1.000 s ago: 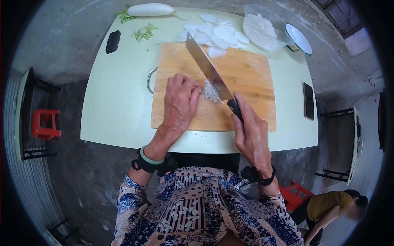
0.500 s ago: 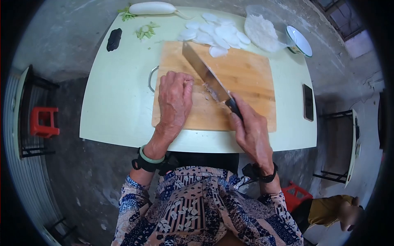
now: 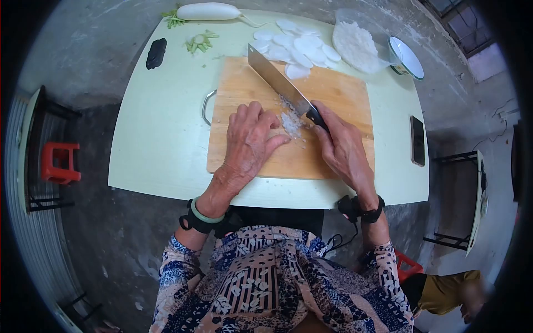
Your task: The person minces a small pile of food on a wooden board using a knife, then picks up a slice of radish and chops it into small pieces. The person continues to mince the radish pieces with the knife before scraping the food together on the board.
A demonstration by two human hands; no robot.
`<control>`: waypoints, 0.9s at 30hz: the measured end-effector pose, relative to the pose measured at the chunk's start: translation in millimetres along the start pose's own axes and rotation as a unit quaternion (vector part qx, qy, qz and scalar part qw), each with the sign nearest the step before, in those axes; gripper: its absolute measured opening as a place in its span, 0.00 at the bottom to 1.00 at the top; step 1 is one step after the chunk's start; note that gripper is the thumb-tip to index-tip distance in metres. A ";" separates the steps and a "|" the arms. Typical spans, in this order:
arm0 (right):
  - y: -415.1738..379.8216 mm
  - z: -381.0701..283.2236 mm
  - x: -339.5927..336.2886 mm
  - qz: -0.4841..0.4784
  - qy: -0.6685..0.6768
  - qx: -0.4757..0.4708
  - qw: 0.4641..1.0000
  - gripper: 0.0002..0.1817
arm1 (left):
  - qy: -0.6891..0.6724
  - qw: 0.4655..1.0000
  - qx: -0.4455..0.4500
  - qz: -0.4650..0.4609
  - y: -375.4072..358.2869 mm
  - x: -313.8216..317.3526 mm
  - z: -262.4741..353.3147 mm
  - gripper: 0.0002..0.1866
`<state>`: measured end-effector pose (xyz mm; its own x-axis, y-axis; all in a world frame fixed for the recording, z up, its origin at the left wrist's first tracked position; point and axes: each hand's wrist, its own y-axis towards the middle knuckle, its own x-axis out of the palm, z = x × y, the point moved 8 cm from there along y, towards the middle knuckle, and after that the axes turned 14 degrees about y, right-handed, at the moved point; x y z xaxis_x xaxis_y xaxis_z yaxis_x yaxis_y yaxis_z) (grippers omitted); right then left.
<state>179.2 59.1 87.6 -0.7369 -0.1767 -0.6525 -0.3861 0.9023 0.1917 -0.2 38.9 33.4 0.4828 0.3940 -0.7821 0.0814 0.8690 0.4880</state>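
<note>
My right hand (image 3: 345,145) is wrapped round the black handle of a cleaver (image 3: 280,80), whose blade slants up and left over the wooden cutting board (image 3: 333,94). A small heap of finely chopped white bits (image 3: 291,123) lies beside the blade near the handle. My left hand (image 3: 251,136) rests on the board just left of that heap, its thumb stretched toward the bits and its fingers bent but apart. Nothing shows in it. Thin round slices of white radish (image 3: 302,47) overlap at the board's far edge.
A whole white radish (image 3: 208,11) lies at the table's back edge, near cut radish greens (image 3: 201,41) and a black object (image 3: 156,53). A clear bag of white shreds (image 3: 355,44), an enamel bowl (image 3: 406,57) and a phone (image 3: 417,140) are on the right. Another person (image 3: 444,291) is behind, lower right.
My left hand has moved right, its thumb spreading toward the chopped bits. The cleaver's handle end has shifted slightly up, and more of the white heap shows beside the blade.
</note>
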 end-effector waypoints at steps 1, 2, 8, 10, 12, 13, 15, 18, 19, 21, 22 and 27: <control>2.3 2.6 3.8 -0.022 -0.008 0.001 1.000 0.25 | 0.000 1.000 -0.001 0.001 0.8 0.4 -0.7 0.15; 1.6 0.0 2.9 -0.026 -0.008 -0.002 1.000 0.25 | -0.011 1.000 -0.018 0.003 0.9 0.9 -4.6 0.15; -18.8 -11.3 8.6 -0.034 0.006 0.004 0.999 0.26 | 0.005 0.999 -0.050 0.016 -3.0 4.8 -13.6 0.10; -18.8 -11.7 5.5 -0.026 0.009 0.018 0.999 0.27 | 0.015 0.998 -0.047 0.023 -1.6 5.3 -14.4 0.08; -23.8 -14.9 4.1 -0.021 0.025 0.004 0.999 0.27 | -0.007 0.995 -0.056 0.078 -1.0 -2.4 -18.2 0.07; -26.0 -16.3 3.4 -0.014 0.039 -0.007 0.999 0.27 | -0.006 0.995 -0.057 0.079 1.0 -3.2 -18.8 0.07; -24.6 -10.9 12.2 -0.018 0.014 -0.039 0.999 0.28 | -0.059 0.987 -0.099 0.112 1.1 -10.4 -24.5 0.04; -29.1 -18.4 11.7 -0.018 -0.008 -0.066 0.998 0.29 | -0.094 0.975 -0.115 0.166 0.5 -23.7 -25.0 0.03; -30.3 -20.8 11.2 -0.018 -0.001 -0.064 0.998 0.29 | -0.092 0.975 -0.116 0.168 0.7 -25.6 -25.2 0.03; -35.5 -24.1 13.9 -0.011 -0.002 -0.080 0.997 0.30 | -0.102 0.964 -0.119 0.215 -1.6 -34.7 -26.8 0.04; -38.3 -25.3 14.6 -0.004 -0.003 -0.092 0.996 0.30 | -0.102 0.964 -0.119 0.214 -0.9 -35.6 -26.6 0.04; -37.9 -23.3 17.0 -0.011 -0.004 -0.074 0.997 0.30 | -0.113 0.964 -0.128 0.205 -1.9 -33.2 -28.9 0.05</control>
<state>168.4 12.7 86.3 -0.7237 -0.1923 -0.6628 -0.4804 0.8299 0.2838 -41.5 32.9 47.2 0.6081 0.6705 -0.4251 -0.3608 0.7104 0.6043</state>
